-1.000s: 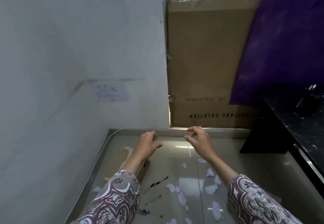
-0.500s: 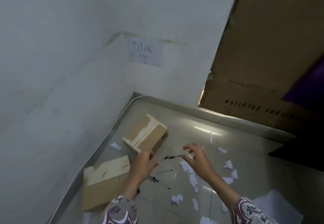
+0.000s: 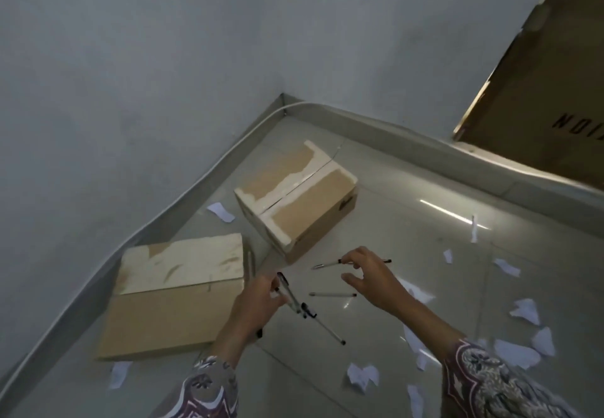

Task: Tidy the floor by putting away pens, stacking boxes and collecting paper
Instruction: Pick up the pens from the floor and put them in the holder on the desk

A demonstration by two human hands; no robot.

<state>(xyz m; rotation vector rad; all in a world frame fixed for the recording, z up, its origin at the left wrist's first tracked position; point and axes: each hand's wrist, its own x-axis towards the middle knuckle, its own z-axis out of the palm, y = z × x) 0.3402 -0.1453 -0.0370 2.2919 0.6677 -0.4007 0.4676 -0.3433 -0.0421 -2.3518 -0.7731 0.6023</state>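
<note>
My left hand (image 3: 258,303) is low over the tiled floor, its fingers closed around a black-capped pen (image 3: 287,290). My right hand (image 3: 369,282) hovers open with spread fingers, its fingertips at a second pen (image 3: 323,265). A third pen (image 3: 333,294) lies between my hands, and another (image 3: 327,327) points toward me. A flat cardboard box (image 3: 170,300) lies to the left, a smaller closed box (image 3: 294,202) behind the pens. Several torn paper scraps (image 3: 362,375) are scattered to the right.
White walls meet in a corner with a grey skirting (image 3: 376,126). A big brown carton (image 3: 539,107) leans at the back right. More scraps lie by the left wall (image 3: 222,211) and near my feet (image 3: 119,373).
The view has tipped down from the wall to the floor. Both hands have dropped to the pens, and my left hand has closed on one.
</note>
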